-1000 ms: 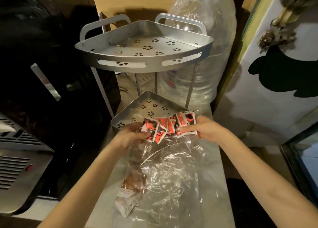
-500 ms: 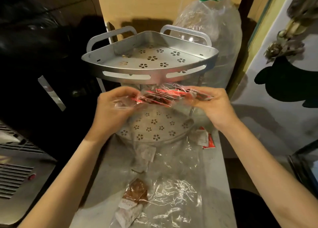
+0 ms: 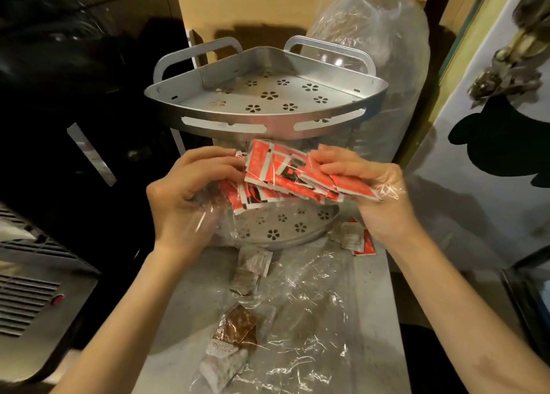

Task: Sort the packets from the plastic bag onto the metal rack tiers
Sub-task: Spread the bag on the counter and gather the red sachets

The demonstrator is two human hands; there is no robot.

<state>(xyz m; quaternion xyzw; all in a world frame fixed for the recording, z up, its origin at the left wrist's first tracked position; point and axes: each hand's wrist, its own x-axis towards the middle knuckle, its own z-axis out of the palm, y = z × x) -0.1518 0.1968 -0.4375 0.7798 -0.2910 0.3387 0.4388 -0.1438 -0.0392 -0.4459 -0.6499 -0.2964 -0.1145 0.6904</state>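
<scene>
Both hands hold a bunch of red packets (image 3: pixel 285 173) in clear plastic wrap, between the two rack tiers. My left hand (image 3: pixel 187 191) grips the bunch's left side and some clear film. My right hand (image 3: pixel 369 182) pinches its right end. The metal rack's top tier (image 3: pixel 268 126) is bare, with flower-shaped holes. Its lower tier (image 3: pixel 297 233) lies just under the bunch. A clear plastic bag (image 3: pixel 300 319) lies flat on the grey counter, with a brown packet (image 3: pixel 238 329) and white packets (image 3: pixel 253 267) on it. More packets (image 3: pixel 354 239) lie right of the lower tier.
A large clear water bottle wrapped in plastic (image 3: pixel 384 45) stands behind the rack on the right. A dark appliance (image 3: pixel 38 274) sits left of the counter (image 3: pixel 184 364). A white door with black shapes (image 3: pixel 491 161) is on the right.
The bunch of red packets has tilted so its red faces show towards me. It has dropped slightly below the top tier. Both hands keep their grip.
</scene>
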